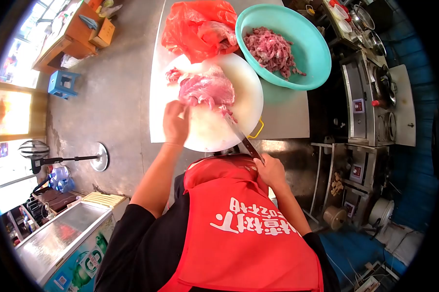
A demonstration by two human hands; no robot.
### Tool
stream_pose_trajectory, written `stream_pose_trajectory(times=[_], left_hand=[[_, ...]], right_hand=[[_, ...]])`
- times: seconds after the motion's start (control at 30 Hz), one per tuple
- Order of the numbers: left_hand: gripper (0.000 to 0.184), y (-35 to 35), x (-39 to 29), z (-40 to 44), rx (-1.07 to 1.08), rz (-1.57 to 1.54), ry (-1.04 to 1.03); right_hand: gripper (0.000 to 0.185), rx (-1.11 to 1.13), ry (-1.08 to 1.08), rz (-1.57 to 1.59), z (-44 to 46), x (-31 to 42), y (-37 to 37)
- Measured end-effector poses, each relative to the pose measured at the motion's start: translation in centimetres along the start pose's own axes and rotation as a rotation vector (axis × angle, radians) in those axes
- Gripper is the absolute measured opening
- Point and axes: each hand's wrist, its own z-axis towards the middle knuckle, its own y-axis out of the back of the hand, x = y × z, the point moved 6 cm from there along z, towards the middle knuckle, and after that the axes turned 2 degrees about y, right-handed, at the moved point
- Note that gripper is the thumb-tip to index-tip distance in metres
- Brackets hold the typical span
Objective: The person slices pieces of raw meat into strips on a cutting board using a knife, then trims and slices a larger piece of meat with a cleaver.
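A large piece of raw meat (207,88) lies on the round white cutting board (210,131). My left hand (175,122) is at the meat's lower left edge, over the board, with its fingers bent; whether it grips anything is too small to tell. In my right hand (271,171) is the dark handle of a knife (238,132), whose blade reaches up and left over the board to the small strips at the meat's lower right. A smaller scrap of meat (173,75) sits at the board's upper left.
Beyond the board lie a red plastic bag (185,29) with meat and a turquoise basin (307,53) of cut meat, both on the table (287,117). A yellow handle (258,129) sticks out at the board's right edge. A stove (360,102) stands at the right.
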Motion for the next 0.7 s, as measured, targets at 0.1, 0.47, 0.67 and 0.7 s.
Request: stream_pose_trajectory(times=[0.1, 0.47, 0.67, 0.7], left_hand=[[0.045, -6.4, -0.5, -8.4, 0.523, 0.318, -0.262], [0.028, -5.6, 5.5, -7.0, 0.564, 0.164, -0.162], [0.016, -4.7, 5.1, -4.7, 0.524, 0.276, -0.202], [0.014, -3.9, 4.0, -4.3, 0.441, 0.292, -0.283]], right_hand=[[0.033, 0.008, 0.001, 0.025, 0.0, -0.5, -1.0], [0.034, 0.002, 0.004, 0.172, -1.4, 2.1, -0.6], [0.033, 0.008, 0.015, 0.188, -1.3, 3.4, -1.3], [0.033, 0.025, 0.023, 0.125, -0.9, 3.4, -1.6]])
